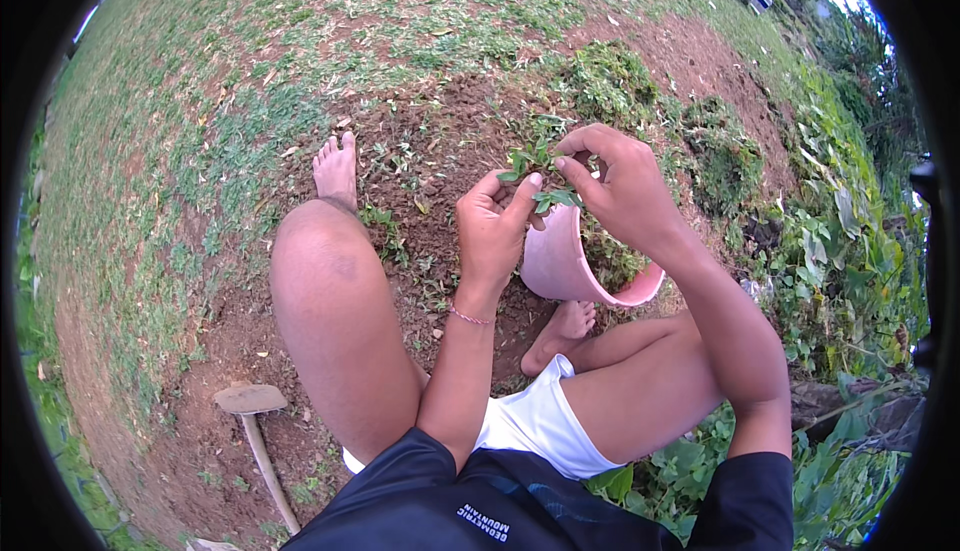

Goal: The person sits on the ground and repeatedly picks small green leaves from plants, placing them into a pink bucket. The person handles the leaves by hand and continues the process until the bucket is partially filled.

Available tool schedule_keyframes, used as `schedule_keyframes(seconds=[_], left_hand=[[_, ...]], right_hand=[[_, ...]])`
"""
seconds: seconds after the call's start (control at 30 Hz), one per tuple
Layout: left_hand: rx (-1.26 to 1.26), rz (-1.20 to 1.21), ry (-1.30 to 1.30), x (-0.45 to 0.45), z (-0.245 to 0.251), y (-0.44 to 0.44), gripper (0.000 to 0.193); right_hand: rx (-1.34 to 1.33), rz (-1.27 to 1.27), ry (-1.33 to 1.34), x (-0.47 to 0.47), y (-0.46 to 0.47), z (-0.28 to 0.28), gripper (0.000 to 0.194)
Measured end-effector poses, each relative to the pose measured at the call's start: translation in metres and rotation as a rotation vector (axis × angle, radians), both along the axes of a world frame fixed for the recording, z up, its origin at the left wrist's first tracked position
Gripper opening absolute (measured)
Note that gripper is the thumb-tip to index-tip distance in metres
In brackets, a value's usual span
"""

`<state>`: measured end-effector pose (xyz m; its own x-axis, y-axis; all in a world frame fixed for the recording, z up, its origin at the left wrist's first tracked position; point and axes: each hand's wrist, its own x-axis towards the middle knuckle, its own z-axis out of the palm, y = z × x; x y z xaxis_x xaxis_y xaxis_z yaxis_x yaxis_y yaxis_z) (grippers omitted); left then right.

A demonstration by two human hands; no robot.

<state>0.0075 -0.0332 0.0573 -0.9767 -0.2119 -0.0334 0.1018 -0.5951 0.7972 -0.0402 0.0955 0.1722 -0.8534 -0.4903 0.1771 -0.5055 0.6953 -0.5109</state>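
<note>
Small green leafy weeds (534, 161) are held up between both hands, above bare brown soil. My left hand (495, 224) pinches the lower stems between thumb and fingers, with a leafy sprig poking out by the thumb. My right hand (619, 179) grips the other side of the same bunch with thumb and forefinger. Just below the hands, a pink plastic bucket (551, 258) leans on its side, its mouth facing right; pulled greenery (611, 258) lies inside it. My right hand and forearm partly cover the bucket's rim.
A hoe with a wooden handle (264, 457) lies on the soil at lower left. Heaps of uprooted weeds (611, 82) sit beyond the bucket. Patchy grass (247, 123) spreads ahead and left; dense leafy vines (832, 251) border the right. My bare feet (335, 168) flank the dug soil.
</note>
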Motion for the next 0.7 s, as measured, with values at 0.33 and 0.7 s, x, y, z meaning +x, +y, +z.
schedule_keyframes(seconds=[0.33,0.7], left_hand=[[-0.012,-0.023,0.009,0.001,0.003,0.001,0.01],[-0.038,-0.069,-0.087,0.002,0.003,-0.002,0.009]], right_hand=[[0.064,0.058,0.205,0.002,-0.002,-0.016,0.016],[-0.177,0.009,-0.108,0.0,-0.006,-0.012,0.014]])
